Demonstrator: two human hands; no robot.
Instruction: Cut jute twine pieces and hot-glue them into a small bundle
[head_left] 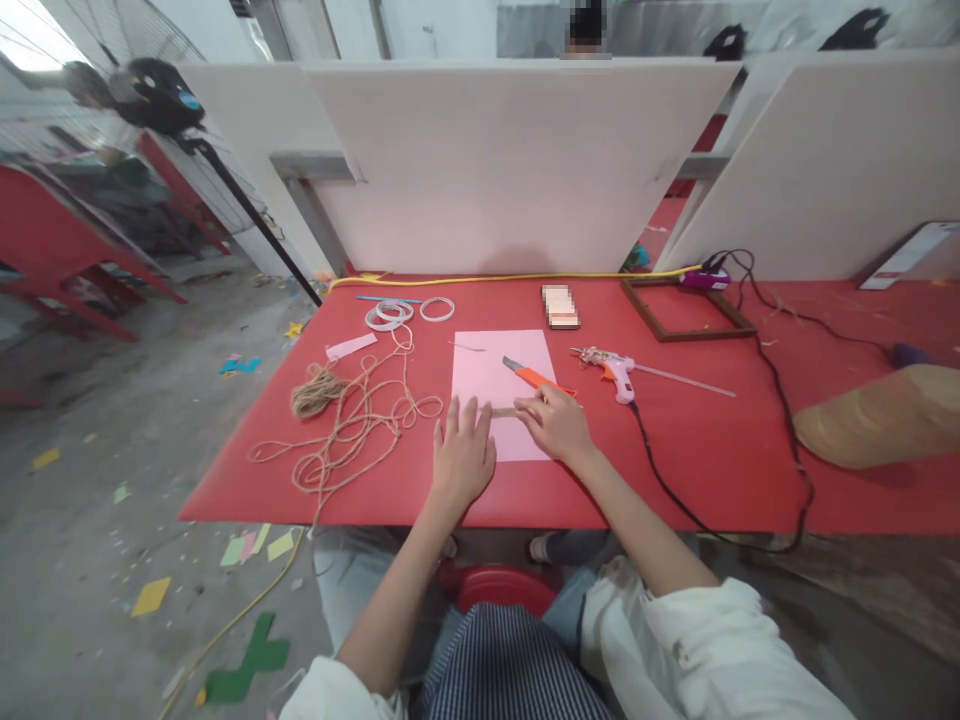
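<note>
A sheet of pink paper (480,372) lies on the red table before me. My left hand (465,458) rests flat with fingers spread over the paper's left edge, its index finger at one end of a short piece of jute twine (504,412). At the other end, the bent fingers of my right hand (561,425) close on the twine. Just beyond those fingers an orange utility knife (534,377) lies on the paper. To the right is a pink hot glue gun (619,376) with a glue stick in its back.
Loose jute twine (319,392) spreads across the table's left side, near white rings (390,314). A brown frame (694,335) and a purple power socket (705,279) are at back right. The black cord (660,480) loops toward the front edge. White boards (510,170) stand behind.
</note>
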